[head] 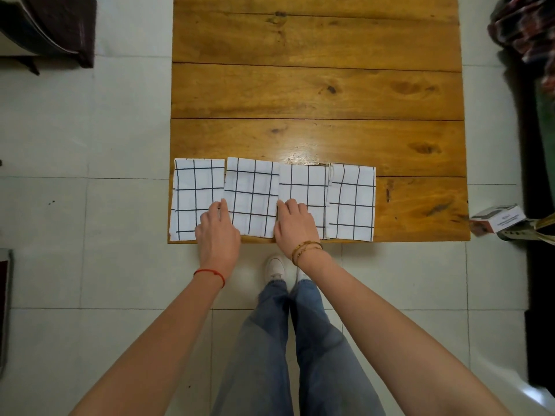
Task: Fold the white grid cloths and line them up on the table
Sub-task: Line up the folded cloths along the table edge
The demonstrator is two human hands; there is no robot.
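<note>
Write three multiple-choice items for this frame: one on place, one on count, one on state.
1. Where do the cloths lie on the table?
A. along the near edge
B. along the far edge
C. in the middle

2. How many folded cloths are in the row?
A. two
B. four
C. six

3. What are the hands doing?
A. lifting a cloth
B. hanging clear
C. resting on cloths

Key: 1 A, the row hugs the edge nearest the person. 2 B, four lie side by side. 3 C, the left hand and right hand lie flat either side of the second cloth.
</note>
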